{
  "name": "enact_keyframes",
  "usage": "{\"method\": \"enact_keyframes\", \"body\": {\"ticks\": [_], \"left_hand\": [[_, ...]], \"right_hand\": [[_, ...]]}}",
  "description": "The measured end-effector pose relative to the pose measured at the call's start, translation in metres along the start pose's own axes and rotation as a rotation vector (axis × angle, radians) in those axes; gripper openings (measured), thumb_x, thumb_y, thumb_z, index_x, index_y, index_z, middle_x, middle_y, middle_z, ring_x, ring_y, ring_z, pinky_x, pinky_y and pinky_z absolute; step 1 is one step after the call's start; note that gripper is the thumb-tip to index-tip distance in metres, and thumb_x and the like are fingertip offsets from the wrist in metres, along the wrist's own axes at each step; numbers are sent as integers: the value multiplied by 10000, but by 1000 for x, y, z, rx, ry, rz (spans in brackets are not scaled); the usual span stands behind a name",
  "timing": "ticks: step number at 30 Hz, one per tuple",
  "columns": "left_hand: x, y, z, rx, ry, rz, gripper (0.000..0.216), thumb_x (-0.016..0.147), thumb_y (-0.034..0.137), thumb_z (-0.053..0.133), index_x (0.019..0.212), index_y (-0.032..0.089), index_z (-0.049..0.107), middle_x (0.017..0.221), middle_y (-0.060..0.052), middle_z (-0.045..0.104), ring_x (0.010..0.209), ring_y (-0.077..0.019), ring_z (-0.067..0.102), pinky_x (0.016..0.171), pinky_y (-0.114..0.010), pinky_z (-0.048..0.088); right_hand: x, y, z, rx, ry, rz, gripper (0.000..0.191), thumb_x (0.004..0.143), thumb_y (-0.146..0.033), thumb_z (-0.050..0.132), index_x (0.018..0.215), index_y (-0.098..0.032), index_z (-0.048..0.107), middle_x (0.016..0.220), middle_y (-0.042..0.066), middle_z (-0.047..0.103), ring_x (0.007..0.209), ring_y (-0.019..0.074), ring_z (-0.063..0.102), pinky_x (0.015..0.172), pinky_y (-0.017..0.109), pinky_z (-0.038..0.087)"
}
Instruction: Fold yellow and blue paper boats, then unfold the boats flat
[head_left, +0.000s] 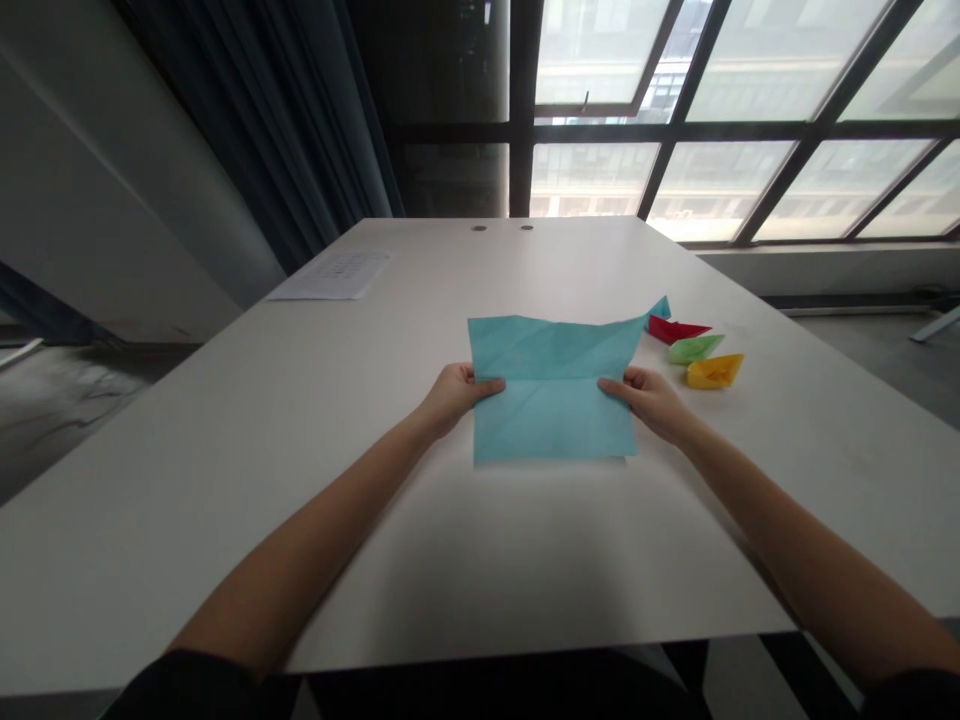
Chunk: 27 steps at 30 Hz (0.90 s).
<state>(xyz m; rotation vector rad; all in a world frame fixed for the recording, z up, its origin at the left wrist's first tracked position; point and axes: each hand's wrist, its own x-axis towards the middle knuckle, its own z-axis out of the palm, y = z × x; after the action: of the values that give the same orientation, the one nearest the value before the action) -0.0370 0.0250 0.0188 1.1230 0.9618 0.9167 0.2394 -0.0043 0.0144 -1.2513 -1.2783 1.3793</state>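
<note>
A light blue sheet of paper (553,420) is held up over the table, with a crease running across its middle. My left hand (457,392) pinches its left edge at the crease, thumb on the near face and fingers behind. On the opposite edge, my right hand (651,398) grips the paper the same way. The upper half bends a little and its top edge is wavy. Just beyond my right hand stand small folded paper boats: a yellow one (715,372), a green one (694,349), a red one (675,330) and a blue one (660,309), partly hidden by the sheet.
The white table (300,400) stretches away toward the windows. A printed white sheet (334,275) lies at its far left. Two round dark fittings (478,228) sit near the far edge. A dark blue curtain (300,120) hangs behind on the left.
</note>
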Motion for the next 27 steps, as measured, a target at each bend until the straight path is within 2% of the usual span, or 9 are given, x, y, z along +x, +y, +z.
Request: {"method": "enact_keyframes", "body": {"ticks": [5,10,12,14,17,20,23,27], "left_hand": [[2,6,-6,14,-35,46,419,514,323,792,852,110,664,799,-66,690,766,-189,630,787,-346,474],[-4,15,-5,123,-25,156,324,562,308,758,827,136,687,760,-39,677,743,-172,610,748,-324,465],[-7,21,-4,180,15,264,229,571,273,743,761,151,702,766,-34,660,740,-159,593,701,-289,459],[-11,26,-3,225,66,394,148,571,231,729,703,167,710,802,-33,629,743,-139,569,652,-248,447],[-13,30,-2,238,79,471,131,593,229,709,718,189,718,801,-25,582,699,-112,542,607,-222,435],[-14,29,-1,202,53,432,185,621,250,694,792,185,717,775,-28,583,688,-112,545,615,-224,438],[-15,25,1,49,73,308,202,621,230,682,813,170,704,730,-24,618,642,-102,552,631,-232,445],[-12,23,1,-201,63,120,163,601,129,605,745,125,682,686,-38,628,634,-113,578,664,-249,474]], "right_hand": [[1,2,-5,-109,-8,-72,278,663,-439,670,746,-176,639,623,-11,590,547,108,512,496,228,397],[-2,0,-7,-290,193,-287,302,651,-374,687,501,-169,524,443,-62,395,439,62,342,429,221,273],[-6,-3,-6,-260,219,-320,236,647,-344,681,532,-172,567,458,-48,459,451,77,396,441,225,304],[-10,-8,-4,-192,209,-333,143,664,-322,648,702,-186,664,599,-5,605,543,120,513,492,242,378],[-15,-14,-1,-103,193,-299,236,712,-308,553,882,-223,694,792,25,686,698,184,599,566,280,445],[-18,-16,1,-48,164,-275,266,723,-333,510,872,-220,700,872,42,695,795,232,613,610,313,478],[-19,-13,2,34,125,-281,284,709,-382,538,904,-228,676,958,44,682,872,246,608,680,340,499],[-16,-8,0,248,78,-217,263,738,-463,524,831,-256,658,858,22,687,808,219,626,655,346,515]]}}
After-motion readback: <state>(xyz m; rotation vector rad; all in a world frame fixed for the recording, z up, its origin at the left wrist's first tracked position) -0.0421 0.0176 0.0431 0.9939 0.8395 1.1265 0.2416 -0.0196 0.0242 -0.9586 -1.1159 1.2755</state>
